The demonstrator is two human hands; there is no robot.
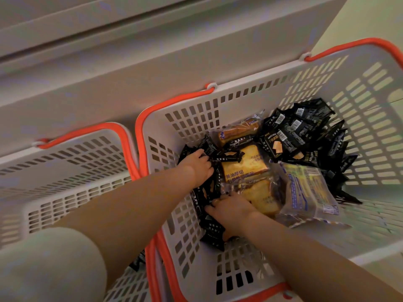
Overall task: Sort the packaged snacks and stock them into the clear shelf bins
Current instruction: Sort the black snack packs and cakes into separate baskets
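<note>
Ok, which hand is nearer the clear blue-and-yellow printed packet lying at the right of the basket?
Right. The right hand is just left of the blue-and-yellow packet; the left hand is farther left, on the black packets.

Small black snack packets [305, 136] lie heaped in the far right of the white slotted basket [359, 118], and more black packets [209, 192] are bunched along its left wall. Between the two heaps lie clear-wrapped yellow bread packs [244, 162], overlapping and flat on the basket floor. A clear pack with blue print [309, 190] lies tilted just right of the bread.
</note>
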